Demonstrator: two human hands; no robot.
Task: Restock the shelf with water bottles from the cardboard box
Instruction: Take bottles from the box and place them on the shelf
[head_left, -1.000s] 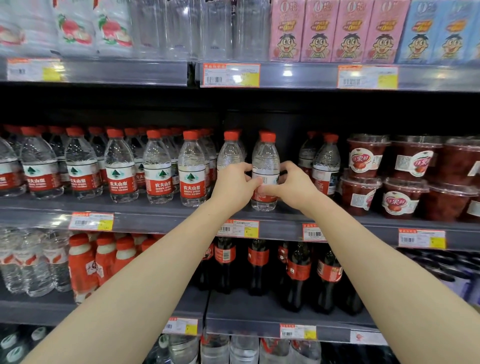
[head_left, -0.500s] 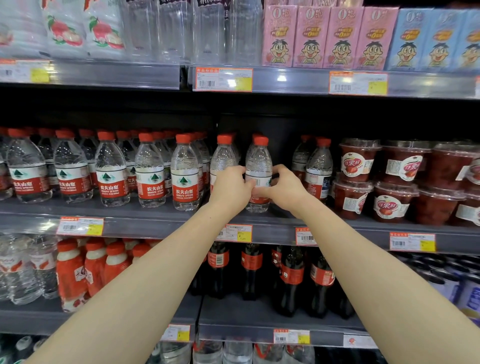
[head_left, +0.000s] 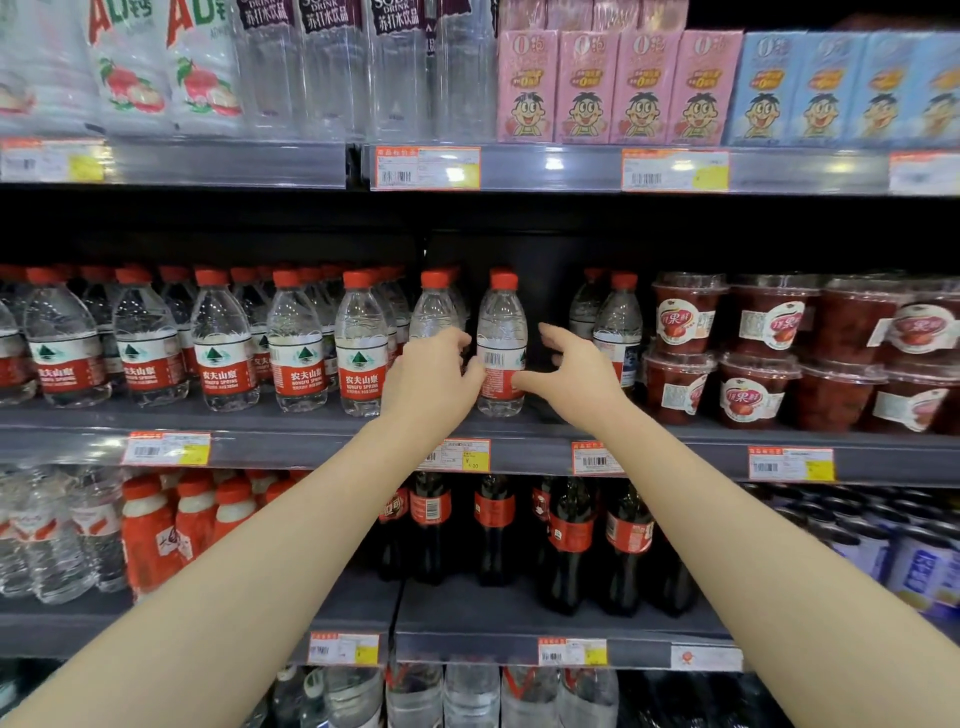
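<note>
A clear water bottle (head_left: 501, 338) with a red cap and red label stands upright at the front of the middle shelf (head_left: 311, 447), its barcode facing me. My left hand (head_left: 431, 376) is at its left side, fingers loosely curled, thumb resting against the label. It partly covers the neighbouring bottle (head_left: 435, 306). My right hand (head_left: 574, 374) is at the bottle's right, fingers spread and clear of it, only the thumb tip near the label. A row of matching water bottles (head_left: 218, 348) fills the shelf to the left. No cardboard box is in view.
Two more bottles (head_left: 618, 317) stand right of my right hand, then stacked red fruit cups (head_left: 758, 353). Drink cartons (head_left: 618, 88) fill the shelf above. Dark cola bottles (head_left: 566, 540) and red drink bottles (head_left: 156, 525) stand below. A dark gap lies behind the bottle.
Both hands were closed around the bottle. Now the right hand's fingers have spread away from it and the left hand's grip has loosened. The view has tilted slightly up.
</note>
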